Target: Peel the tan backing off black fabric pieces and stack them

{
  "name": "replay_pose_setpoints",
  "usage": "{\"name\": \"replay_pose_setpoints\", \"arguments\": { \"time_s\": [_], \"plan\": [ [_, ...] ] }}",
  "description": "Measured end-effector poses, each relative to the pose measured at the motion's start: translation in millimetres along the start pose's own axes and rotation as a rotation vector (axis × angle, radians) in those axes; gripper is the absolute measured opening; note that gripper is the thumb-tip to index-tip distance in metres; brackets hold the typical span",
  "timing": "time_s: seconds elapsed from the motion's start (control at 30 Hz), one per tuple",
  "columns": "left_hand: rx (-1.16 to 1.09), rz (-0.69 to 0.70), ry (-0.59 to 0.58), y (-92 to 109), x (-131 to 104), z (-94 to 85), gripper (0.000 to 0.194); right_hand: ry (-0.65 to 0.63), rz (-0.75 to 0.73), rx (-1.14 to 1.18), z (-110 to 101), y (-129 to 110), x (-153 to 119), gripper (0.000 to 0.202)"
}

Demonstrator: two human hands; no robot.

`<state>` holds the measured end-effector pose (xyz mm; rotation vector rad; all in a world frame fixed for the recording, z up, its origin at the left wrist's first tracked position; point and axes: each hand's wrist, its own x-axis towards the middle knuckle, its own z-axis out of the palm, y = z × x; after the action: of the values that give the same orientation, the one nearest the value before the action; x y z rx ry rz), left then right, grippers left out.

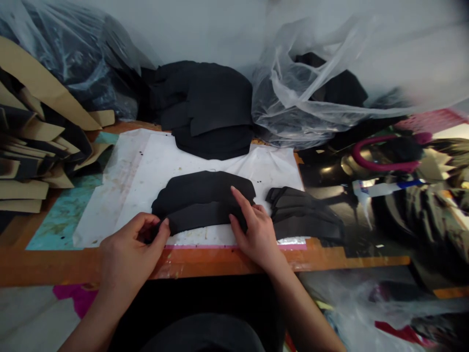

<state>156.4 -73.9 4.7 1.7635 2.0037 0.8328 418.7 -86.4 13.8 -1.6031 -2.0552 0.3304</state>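
Note:
Curved flat black pieces [205, 188], overlapping one another, lie on white paper in front of me; they look like cut fabric or sheet material. My left hand [137, 242] is closed at their lower left corner, thumb and fingers pinching the edge of the front black piece [201, 217]. At the right end rests my right hand [254, 227], index finger stretched out on the black surface and thumb near the lower edge. Its other fingers are partly curled and partly hidden. Just right of this hand is a fanned stack of black pieces [304, 215].
Behind, a tall pile of black pieces [220, 98] stands between clear plastic bags [293, 93]. Tan-and-black strips [32, 142] crowd the left. A white bottle with a nozzle [366, 190] and a pink-handled item [388, 154] are at right. The wooden table edge [220, 264] runs along the front.

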Motion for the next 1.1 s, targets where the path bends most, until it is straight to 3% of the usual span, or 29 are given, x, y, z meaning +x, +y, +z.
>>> {"name": "replay_pose_setpoints", "arguments": {
  "time_s": [0.37, 0.73, 0.9, 1.1],
  "plan": [
    [0.015, 0.027, 0.033, -1, -5, 0.7, 0.019, -0.032, -0.004, -0.026, 2, 0, 2, 0.063],
    [-0.012, 0.21, 0.13, -14, -30, -2.1, 0.015, -0.043, -0.021, 0.011, 0, 1, 3, 0.064],
    [0.017, 0.285, 0.147, -14, -24, -1.3, 0.011, -0.042, -0.019, 0.007, 0, 2, 4, 0.066],
    [0.035, 0.159, 0.094, -10, -12, 2.7, 0.015, -0.021, -0.007, -0.012, 1, 1, 3, 0.066]
  ]
}}
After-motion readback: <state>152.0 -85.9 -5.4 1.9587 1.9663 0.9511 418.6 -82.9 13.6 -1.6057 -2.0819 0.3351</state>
